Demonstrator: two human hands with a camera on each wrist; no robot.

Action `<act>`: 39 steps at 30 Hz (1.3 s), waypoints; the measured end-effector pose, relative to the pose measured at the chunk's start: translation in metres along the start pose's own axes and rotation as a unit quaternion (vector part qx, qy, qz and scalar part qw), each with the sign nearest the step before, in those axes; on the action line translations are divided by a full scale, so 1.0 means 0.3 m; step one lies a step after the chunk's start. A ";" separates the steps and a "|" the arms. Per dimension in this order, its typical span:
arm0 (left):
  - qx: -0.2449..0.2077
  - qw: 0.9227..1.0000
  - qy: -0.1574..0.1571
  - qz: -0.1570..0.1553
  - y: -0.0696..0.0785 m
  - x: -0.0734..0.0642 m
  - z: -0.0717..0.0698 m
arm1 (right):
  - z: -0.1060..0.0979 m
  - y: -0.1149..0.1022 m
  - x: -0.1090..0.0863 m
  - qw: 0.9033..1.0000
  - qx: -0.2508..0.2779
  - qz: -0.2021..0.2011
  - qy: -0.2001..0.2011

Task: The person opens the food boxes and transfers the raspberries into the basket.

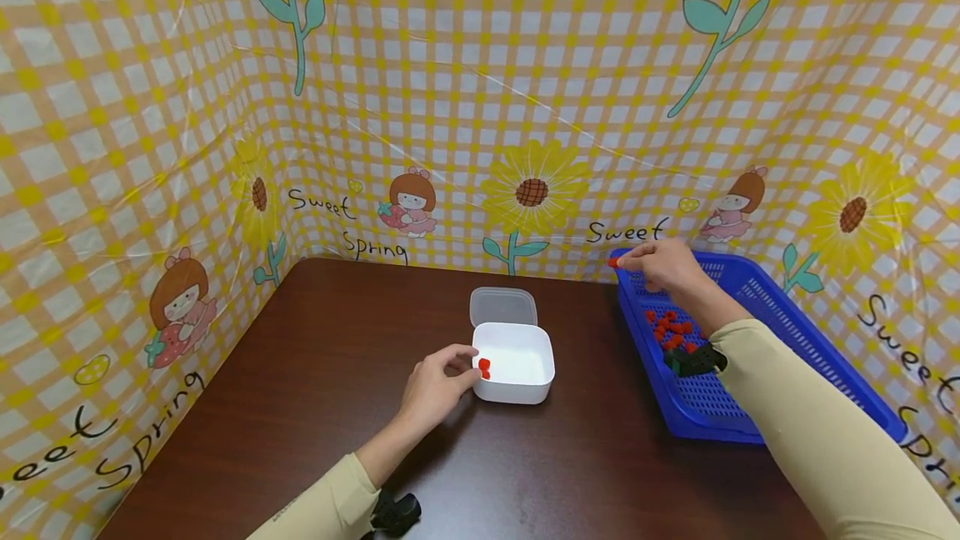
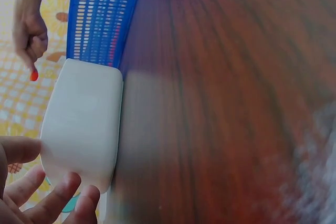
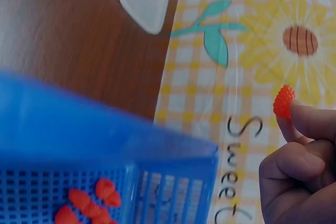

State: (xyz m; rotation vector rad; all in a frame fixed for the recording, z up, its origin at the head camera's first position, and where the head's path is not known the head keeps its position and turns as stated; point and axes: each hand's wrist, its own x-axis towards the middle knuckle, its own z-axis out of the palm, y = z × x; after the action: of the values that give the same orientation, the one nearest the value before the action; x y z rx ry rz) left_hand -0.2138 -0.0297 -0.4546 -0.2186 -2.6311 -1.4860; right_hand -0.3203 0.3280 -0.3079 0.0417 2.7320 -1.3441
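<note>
A small red raspberry (image 3: 284, 101), bumpy on its surface, is pinched between the thumb and finger of my right hand (image 1: 664, 267). That hand is raised over the far left corner of the blue basket (image 1: 645, 357). More red raspberries (image 1: 670, 330) lie on the basket's floor. A white square box (image 1: 513, 392) stands uncovered on the table, with a couple of red raspberries (image 1: 484, 368) inside by its left wall. My left hand (image 1: 438, 382) is at the box's left side, its loosely bent fingertips (image 2: 67, 182) right at the wall.
A translucent lid (image 1: 503, 305) lies just behind the white box on the dark brown wooden table (image 1: 360, 340). A checked, flower-printed cloth (image 1: 450, 107) hangs along the back and sides. The basket's raised rim stands right of the box.
</note>
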 end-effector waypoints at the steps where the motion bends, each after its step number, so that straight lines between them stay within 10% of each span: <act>1: 0.000 1.000 0.001 0.001 0.000 0.000 0.000 | -0.011 0.007 0.001 1.000 0.000 -0.001 0.003; 39: -0.002 1.000 -0.001 -0.003 -0.001 -0.002 -0.001 | -0.218 0.337 0.040 0.988 -0.059 0.128 0.056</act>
State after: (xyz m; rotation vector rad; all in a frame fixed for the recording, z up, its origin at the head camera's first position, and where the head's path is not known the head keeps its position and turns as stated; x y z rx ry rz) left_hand -0.2131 -0.0299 -0.4547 -0.2138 -2.6327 -1.4939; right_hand -0.3302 0.4412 -0.3492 0.4562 2.7711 -1.1398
